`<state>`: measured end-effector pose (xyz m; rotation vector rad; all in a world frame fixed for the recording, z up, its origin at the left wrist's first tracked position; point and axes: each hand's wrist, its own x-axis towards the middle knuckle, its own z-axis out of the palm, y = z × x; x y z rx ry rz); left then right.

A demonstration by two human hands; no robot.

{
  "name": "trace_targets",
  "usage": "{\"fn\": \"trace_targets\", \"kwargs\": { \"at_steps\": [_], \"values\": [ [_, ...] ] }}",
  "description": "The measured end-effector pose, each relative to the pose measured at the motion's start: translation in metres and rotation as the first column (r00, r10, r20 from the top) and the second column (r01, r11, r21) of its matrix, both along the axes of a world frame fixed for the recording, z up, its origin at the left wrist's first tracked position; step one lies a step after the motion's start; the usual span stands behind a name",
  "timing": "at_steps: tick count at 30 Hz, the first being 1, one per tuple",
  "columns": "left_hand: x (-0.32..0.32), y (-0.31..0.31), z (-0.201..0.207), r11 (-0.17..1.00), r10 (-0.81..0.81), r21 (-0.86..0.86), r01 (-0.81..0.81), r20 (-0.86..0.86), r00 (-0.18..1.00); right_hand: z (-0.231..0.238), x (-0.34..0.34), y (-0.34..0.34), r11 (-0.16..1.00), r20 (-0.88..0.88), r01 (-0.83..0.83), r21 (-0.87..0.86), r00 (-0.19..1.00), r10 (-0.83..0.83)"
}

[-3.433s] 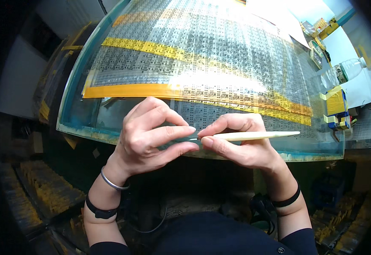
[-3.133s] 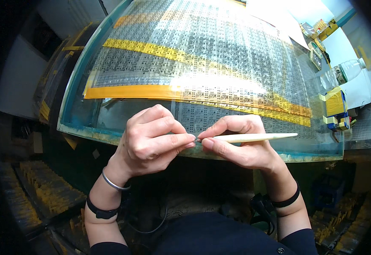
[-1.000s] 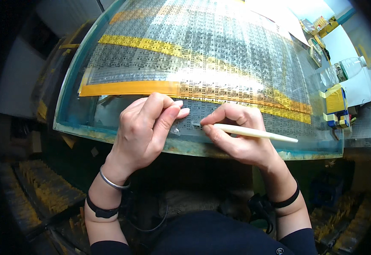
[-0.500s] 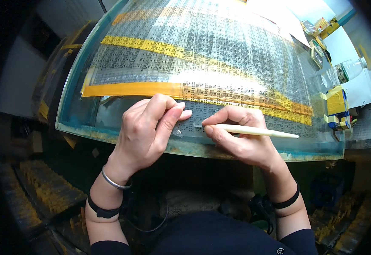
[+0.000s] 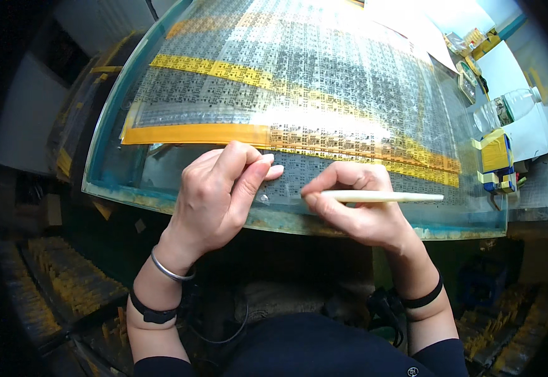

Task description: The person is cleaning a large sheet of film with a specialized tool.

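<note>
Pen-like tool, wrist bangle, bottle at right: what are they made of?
Pen-like tool in the right hand: probably plastic, smooth cream surface with a soft sheen; painted wood possible.
Wrist bangle: likely metal, silvery grey, muted shine.
Bottle: probably clear plastic, glossy highlights and see-through wall; glass not ruled out.

no words or numbers can be read: the dark marks on the printed film (image 5: 311, 78) and the label (image 5: 504, 109) on the clear bottle (image 5: 522, 103) to the film's right are too small.
</note>
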<state>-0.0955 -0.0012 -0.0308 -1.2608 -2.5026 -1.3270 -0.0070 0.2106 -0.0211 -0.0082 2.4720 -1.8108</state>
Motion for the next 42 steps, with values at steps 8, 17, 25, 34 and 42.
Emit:
{"fn": "trace_targets", "kwargs": {
  "at_steps": [8,17,25,34,42],
  "values": [
    [0.000,0.000,0.001,1.000,0.000,-0.011,0.000,-0.005,1.000,-0.001,0.001,0.000,0.999,0.021,0.002,-0.050,1.000,-0.001],
    [0.000,0.000,0.002,1.000,-0.002,-0.018,0.002,0.005,1.000,-0.005,0.000,-0.002,0.996,-0.028,0.074,-0.052,0.997,-0.075],
    [0.000,-0.001,-0.002,1.000,0.002,-0.017,-0.002,0.011,1.000,-0.013,0.000,-0.004,0.996,-0.132,0.092,0.004,0.987,-0.091],
    [0.000,-0.001,0.001,0.999,0.004,-0.033,-0.004,-0.003,1.000,-0.013,-0.002,-0.009,0.991,-0.132,0.135,-0.015,0.982,-0.136],
    [-0.002,-0.001,0.001,0.999,-0.007,-0.035,0.006,-0.021,1.000,-0.013,-0.003,-0.011,0.990,-0.153,0.143,0.016,0.978,-0.139]
  ]
}}
